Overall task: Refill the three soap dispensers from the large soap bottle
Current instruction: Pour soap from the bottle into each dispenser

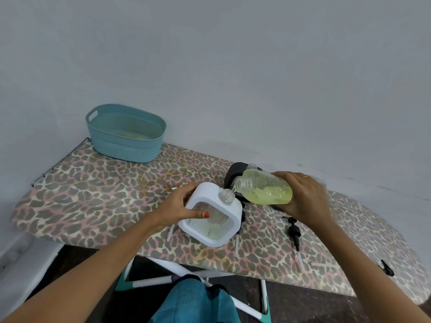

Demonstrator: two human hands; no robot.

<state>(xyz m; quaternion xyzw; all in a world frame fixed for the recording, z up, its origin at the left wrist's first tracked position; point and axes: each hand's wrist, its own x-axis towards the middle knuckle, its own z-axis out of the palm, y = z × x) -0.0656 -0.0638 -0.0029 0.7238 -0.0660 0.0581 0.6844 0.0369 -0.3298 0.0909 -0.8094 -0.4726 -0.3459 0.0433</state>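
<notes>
Pouring: left hand (180, 205) grips the white dispenser (206, 191), angling its neck; right hand (303, 197) clasps the large soap bottle (268, 188) tipped above it.

Yellow-green soap bottle (268, 188), white dispenser (211, 214), teal basket (126, 134), leopard-print board (93, 201).

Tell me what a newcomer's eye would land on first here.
First, at centre: the right hand tips the large soap bottle, yellow-green inside, its neck at the mouth of the white dispenser that the left hand grips. Next, the leopard-print ironing board under it all, with the teal basket at its far left end.
</notes>
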